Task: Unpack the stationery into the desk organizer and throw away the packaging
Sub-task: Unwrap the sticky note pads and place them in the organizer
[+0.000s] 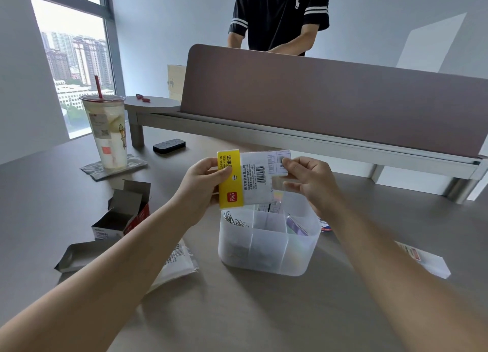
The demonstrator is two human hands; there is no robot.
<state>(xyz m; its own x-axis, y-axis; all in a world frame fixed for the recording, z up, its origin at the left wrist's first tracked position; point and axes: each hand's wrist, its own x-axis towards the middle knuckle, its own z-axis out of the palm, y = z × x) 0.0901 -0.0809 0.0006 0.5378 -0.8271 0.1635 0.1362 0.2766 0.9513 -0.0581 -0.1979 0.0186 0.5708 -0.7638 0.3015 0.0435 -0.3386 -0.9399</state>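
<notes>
Grey desk [264,312], both hands [204,178] [310,178] pinching sticky-note pack [253,178] above organizer [266,248]

Both hands [203,182] [309,178] gripping sticky-note pack [248,178] above translucent desk organizer [266,248], paper clips inside

1. The sticky-note pack [239,180], held up at the centre, was white with black print and a barcode, with a yellow band carrying a small red logo.
2. The desk organizer [266,248] at 6 o'clock of it was frosted translucent white; something lilac showed in its 3 o'clock compartment.
3. The open box [124,214] at 9 o'clock was grey inside, red and white outside.
4. The cup [107,132] at 10 o'clock held a pale cream drink with a red straw.
5. The surface [237,312] was grey-brown.
6. The divider [330,100] at 12 o'clock was dusty mauve.
7. The person's shirt [280,10] behind it was black with white sleeve stripes.
</notes>
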